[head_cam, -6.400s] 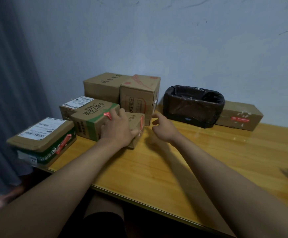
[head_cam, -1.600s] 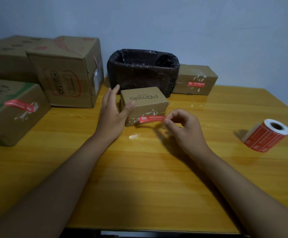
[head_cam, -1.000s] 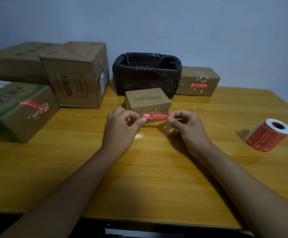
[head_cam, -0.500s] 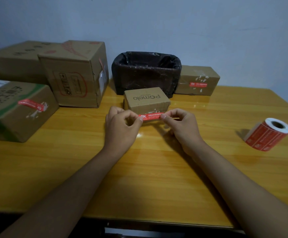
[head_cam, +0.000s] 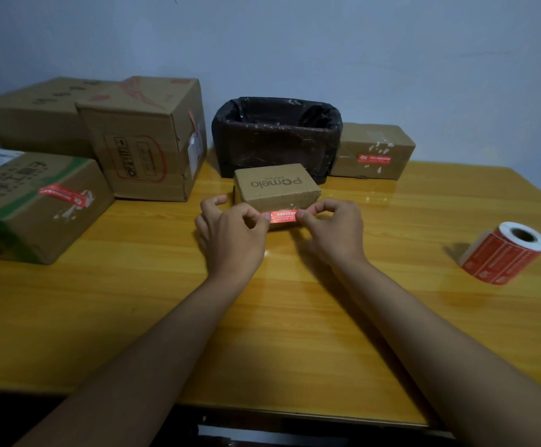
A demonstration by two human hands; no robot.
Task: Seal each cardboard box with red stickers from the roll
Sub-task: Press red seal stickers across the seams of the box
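Your left hand [head_cam: 230, 233] and right hand [head_cam: 333, 230] each pinched sticker [head_cam: 282, 217] end, stretched at box [head_cam: 275, 188] front, mid-table near far edge. Advice: should've kept it taut, level, pressed centre outward.

Glossy wooden table [head_cam: 295, 317], matt cardboard boxes [head_cam: 153, 140]

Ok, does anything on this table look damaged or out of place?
Two sealed boxes look scuffed: white torn patches surround the red stickers on the green-striped box and the small box by the wall. The sticker roll lies tipped on its side.
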